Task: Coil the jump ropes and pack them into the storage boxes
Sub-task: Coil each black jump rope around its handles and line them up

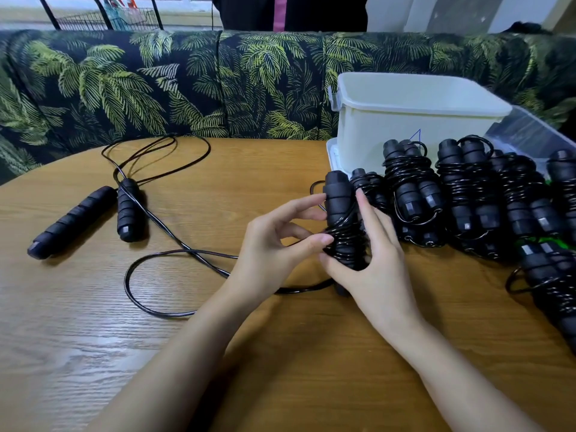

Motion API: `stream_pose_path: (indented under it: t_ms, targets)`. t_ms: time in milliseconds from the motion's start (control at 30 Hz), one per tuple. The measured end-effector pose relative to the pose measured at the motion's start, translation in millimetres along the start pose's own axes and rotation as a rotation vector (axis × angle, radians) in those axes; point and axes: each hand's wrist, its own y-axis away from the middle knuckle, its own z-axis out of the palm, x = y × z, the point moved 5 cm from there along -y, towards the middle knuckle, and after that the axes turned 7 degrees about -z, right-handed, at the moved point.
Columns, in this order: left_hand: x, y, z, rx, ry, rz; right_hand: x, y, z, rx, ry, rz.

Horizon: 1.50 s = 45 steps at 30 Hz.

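Head view: your right hand (371,269) clamps the paired handles (338,198) while your left hand (271,247) pinches the black cord (344,237), so lay each wrap snug beside the last.

near table (280,369) open; loose rope (134,210) left; coiled ropes (467,194), probably stacked, fill right.
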Motion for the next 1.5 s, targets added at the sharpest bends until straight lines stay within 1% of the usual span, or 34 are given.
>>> stream_pose_path:
  t_ms: [167,233,367,433,500,567,633,733,867,1000,1200,1433,1500]
  targets:
    - [0.8,-2.1,-6.0,0.036,0.094,-0.017,-4.5,-0.7,0.1,0.009,-0.153,0.006]
    - [0.2,-3.1,-9.7,0.065,0.129,-0.032,-7.6,-0.1,1.1,-0.015,-0.236,0.029]
    - [-6.7,-5.8,-14.7,0.092,0.150,-0.083,-12.2,-0.1,-0.9,-0.057,-0.321,0.047]
    - [-11.5,-6.7,-15.4,0.063,0.175,-0.135,-11.4,-0.5,-0.8,-0.078,-0.354,0.052]
    - [-14.4,-6.6,-13.2,-0.009,0.203,-0.190,-10.2,-0.4,-0.6,-0.104,-0.381,0.062]
    - [-13.9,-5.7,-9.5,-0.076,0.202,-0.206,-9.7,-0.2,-0.8,-0.129,-0.402,0.073]
    - [-11.4,-4.0,-6.4,-0.103,0.200,-0.201,-9.7,-0.5,-0.3,-0.148,-0.418,0.071]
    - [-10.9,-3.8,-6.1,-0.072,0.214,-0.209,-7.7,-1.1,1.7,-0.168,-0.382,0.053]
    - [-13.8,-3.2,-5.5,0.013,0.168,-0.222,-4.9,-1.0,2.5,-0.198,-0.178,0.051]
    - [-15.5,-1.2,-8.0,0.082,0.085,-0.209,-3.8,0.3,3.4,-0.155,-0.054,0.047]
    - [-11.2,-1.8,-8.4,0.082,0.059,-0.186,-6.3,2.1,-2.1,-0.068,-0.131,0.053]
    - [-12.0,-2.4,-14.0,0.136,-0.005,-0.172,-8.7,-0.9,-3.5,-0.108,-0.211,0.056]
    - [-11.3,-2.9,-15.9,0.140,0.013,-0.155,-7.0,-1.6,-4.2,-0.117,-0.255,0.072]
